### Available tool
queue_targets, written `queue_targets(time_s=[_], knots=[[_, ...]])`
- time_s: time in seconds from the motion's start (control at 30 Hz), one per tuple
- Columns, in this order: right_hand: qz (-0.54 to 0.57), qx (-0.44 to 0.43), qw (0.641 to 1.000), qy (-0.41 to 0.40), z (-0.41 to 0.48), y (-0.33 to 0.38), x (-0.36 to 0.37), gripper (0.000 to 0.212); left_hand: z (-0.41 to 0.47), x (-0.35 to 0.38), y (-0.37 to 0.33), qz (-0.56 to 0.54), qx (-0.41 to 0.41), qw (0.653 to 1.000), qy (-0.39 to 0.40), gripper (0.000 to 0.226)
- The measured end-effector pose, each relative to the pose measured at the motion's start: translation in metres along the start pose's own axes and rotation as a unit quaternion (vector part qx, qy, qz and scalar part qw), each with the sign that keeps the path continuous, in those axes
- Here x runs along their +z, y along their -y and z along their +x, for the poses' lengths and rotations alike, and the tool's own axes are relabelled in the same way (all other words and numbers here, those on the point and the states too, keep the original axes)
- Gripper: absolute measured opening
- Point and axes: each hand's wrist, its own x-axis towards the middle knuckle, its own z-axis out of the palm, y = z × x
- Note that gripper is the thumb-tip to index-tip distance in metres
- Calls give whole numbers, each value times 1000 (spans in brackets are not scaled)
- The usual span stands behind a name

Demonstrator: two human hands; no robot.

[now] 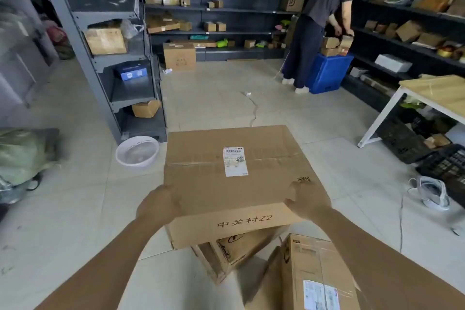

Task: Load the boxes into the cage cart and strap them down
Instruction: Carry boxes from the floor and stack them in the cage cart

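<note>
A large flat cardboard box (214, 184) with a white shipping label sits in front of me, above a smaller box (236, 251) on the floor. My left hand (157, 206) grips its near left corner, fingers curled under the edge. At the near right corner my right hand (305, 199) grips the same box. A third box (317, 274) with a label and clear tape stands at the lower right. No cage cart shows clearly; a blurred wheeled load with a green sack (22, 156) is at the far left.
A white basin (137, 150) lies on the tiled floor by a grey shelf unit (125, 78). Another person (317, 27) stands at the back right beside a blue bin (327, 73). A wooden table (435, 95), black crates (448, 163) and a cable line the right side.
</note>
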Motion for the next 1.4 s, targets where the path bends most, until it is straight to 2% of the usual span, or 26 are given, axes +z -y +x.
queue_targets(time_s=[0.07,0.23,0.37,0.5,0.67,0.77,0.97,1.2,1.4], knots=[[18,22,999,17,25,-5,3,49,25,8,3,-19,-19,1000,2,19],[29,89,995,28,82,-17,10,51,79,20,4,-98,-112,989,12,65],[4,100,995,16,120,-25,17,52,114,31,7,-193,-179,965,6,76],[15,145,989,20,142,-34,31,61,128,34,4,-252,-207,945,-9,67],[107,198,974,14,167,-44,43,83,126,36,0,-280,-238,929,-32,85],[141,218,966,15,178,-46,47,94,126,39,-3,-282,-259,923,-48,77],[173,257,951,1,185,-44,48,83,121,36,-8,-282,-276,917,-59,68],[171,223,960,-17,183,-35,23,79,89,15,-3,-292,-292,906,-93,61],[179,145,972,-48,170,6,-5,80,36,-19,24,-324,-339,872,-143,54]])
